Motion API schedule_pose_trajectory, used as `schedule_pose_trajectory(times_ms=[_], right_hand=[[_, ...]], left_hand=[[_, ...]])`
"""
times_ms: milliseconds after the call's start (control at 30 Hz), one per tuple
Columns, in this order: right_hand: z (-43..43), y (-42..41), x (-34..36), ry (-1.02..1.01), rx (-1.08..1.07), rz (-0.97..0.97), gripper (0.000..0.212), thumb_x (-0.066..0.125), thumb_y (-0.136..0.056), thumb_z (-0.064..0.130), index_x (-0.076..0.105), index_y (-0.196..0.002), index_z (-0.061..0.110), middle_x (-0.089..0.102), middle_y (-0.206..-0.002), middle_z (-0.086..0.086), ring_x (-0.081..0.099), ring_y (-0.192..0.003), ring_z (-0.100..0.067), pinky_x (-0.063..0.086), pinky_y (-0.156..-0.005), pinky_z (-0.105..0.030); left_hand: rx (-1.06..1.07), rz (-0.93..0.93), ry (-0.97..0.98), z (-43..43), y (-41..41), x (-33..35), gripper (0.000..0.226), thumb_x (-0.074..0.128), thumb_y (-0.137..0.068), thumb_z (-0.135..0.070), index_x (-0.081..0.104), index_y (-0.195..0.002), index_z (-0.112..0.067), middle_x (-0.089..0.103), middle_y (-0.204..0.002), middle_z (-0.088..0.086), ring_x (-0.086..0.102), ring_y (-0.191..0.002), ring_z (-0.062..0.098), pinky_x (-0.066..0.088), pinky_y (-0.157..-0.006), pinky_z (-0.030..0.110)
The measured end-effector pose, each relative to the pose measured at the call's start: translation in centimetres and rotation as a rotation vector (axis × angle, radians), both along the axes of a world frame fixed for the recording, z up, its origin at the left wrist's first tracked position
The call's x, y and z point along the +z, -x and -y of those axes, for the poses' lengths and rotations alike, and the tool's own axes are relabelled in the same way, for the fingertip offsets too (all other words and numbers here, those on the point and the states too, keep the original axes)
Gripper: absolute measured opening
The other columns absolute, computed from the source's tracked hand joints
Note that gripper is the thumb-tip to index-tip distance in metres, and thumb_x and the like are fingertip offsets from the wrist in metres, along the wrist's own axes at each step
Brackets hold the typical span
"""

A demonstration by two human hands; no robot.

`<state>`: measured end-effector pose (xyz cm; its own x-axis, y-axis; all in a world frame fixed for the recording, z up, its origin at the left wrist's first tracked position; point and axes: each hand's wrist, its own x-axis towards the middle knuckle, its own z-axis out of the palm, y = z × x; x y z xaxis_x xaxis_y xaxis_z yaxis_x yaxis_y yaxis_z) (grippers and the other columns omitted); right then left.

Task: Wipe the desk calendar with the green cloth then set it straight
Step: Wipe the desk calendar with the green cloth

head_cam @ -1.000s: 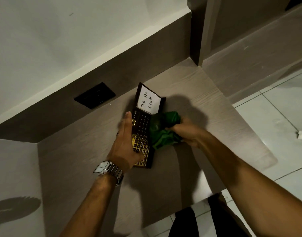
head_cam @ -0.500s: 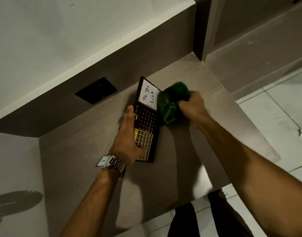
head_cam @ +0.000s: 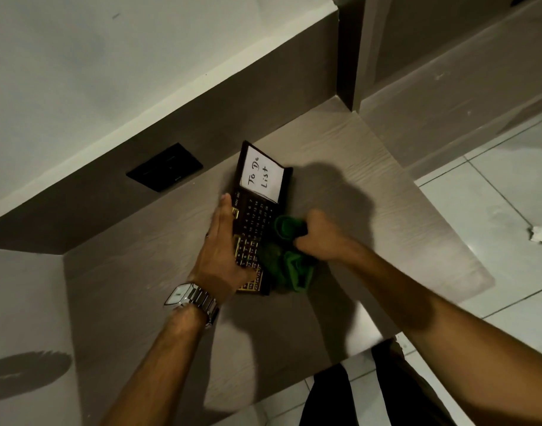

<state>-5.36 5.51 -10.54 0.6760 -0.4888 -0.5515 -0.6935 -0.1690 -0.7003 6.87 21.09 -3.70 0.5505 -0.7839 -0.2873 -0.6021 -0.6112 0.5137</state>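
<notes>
A dark desk calendar [head_cam: 255,216] with gold number grids and a white "To Do List" card lies flat on the wooden desk [head_cam: 371,186]. My left hand [head_cam: 223,250] presses flat on its left side, fingers pointing away from me. My right hand [head_cam: 322,238] is closed around a bunched green cloth [head_cam: 289,256], which rests on the calendar's near right edge and spills onto the desk. The calendar's lower left part is hidden under my left hand.
A black wall socket plate [head_cam: 164,171] sits on the brown back panel left of the calendar. The desk's front edge runs diagonally to the right, with white floor tiles [head_cam: 494,186] and a scrap of white paper [head_cam: 541,235] beyond. My dark trousers show below.
My right hand with the cloth went from the calendar's near right side up to the far end by the card, then came back toward me. My left hand stayed pressed on the calendar.
</notes>
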Motion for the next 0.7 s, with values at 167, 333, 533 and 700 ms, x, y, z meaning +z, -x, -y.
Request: schedule_pose_trajectory(times_ms=[167,333,533,700], right_hand=[[0.5,-0.4,0.8,0.101,-0.178,0.084,0.02,0.066,-0.079,0.015,0.053,-0.089,0.004,0.057,-0.085,-0.006,0.056,-0.064,-0.016,0.048,-0.047,-0.029],[-3.1,1.4,0.6,0.057,-0.014,0.14,0.022,0.064,-0.079,0.01,0.05,-0.074,0.027,0.04,-0.071,0.014,0.048,-0.059,-0.003,0.032,-0.04,-0.007],[-2.7,-0.2,1.6,0.208,-0.002,0.335,0.031,0.062,-0.079,0.003,0.068,-0.106,0.016,0.057,-0.102,0.003,0.057,-0.09,-0.012,0.045,-0.075,-0.018],[-2.4,-0.9,2.8,0.256,-0.07,0.408,0.036,0.063,-0.08,0.0,0.068,-0.112,0.015,0.055,-0.106,0.004,0.052,-0.095,-0.01,0.047,-0.081,-0.025]], left_hand=[[-0.003,0.005,-0.019,0.0,0.1,0.0,0.138,0.088,-0.054,-0.016,-0.011,-0.149,-0.028,0.006,-0.162,0.004,0.017,-0.146,0.027,0.026,-0.115,0.057],[-0.018,-0.002,-0.015,0.0,0.0,0.0,0.139,0.089,-0.054,-0.019,-0.012,-0.149,-0.025,0.004,-0.162,0.005,0.011,-0.147,0.024,0.019,-0.118,0.051],[-0.04,0.034,0.006,0.0,0.0,-0.1,0.137,0.089,-0.056,-0.026,-0.01,-0.15,-0.02,0.006,-0.162,0.008,0.011,-0.148,0.026,0.021,-0.118,0.053],[-0.038,0.046,0.002,0.0,-0.1,-0.3,0.136,0.089,-0.055,-0.021,-0.01,-0.149,-0.023,0.006,-0.162,0.007,0.013,-0.148,0.026,0.023,-0.117,0.052]])
